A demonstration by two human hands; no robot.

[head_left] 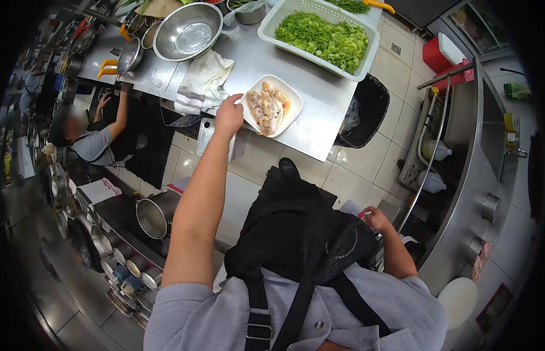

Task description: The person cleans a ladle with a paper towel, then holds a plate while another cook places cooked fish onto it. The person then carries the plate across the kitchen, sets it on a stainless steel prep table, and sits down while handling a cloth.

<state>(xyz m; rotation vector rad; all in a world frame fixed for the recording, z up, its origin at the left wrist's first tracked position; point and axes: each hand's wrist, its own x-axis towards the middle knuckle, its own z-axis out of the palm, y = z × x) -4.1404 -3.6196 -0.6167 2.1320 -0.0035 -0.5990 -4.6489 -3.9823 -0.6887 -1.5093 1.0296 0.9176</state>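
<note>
My left hand [230, 115] is closed on the left rim of a square white dish [293, 105], at the front of the steel counter. In the dish lies a pale piece of fish or meat [269, 109] in thin liquid with small red bits. A crumpled white towel [203, 79] lies on the counter just left of that hand. Lower down, beside my black apron [284, 216], my right hand [376, 219] has its fingers curled; a pale sheet-like thing and a bit of red show at the fingertips, too small to name.
A white basket [366, 73] of chopped greens and a metal colander [188, 32] stand at the counter's back. A black bin [375, 111] sits by its right end. Another person [97, 137] is at the left. A steel sink unit [460, 216] runs along the right.
</note>
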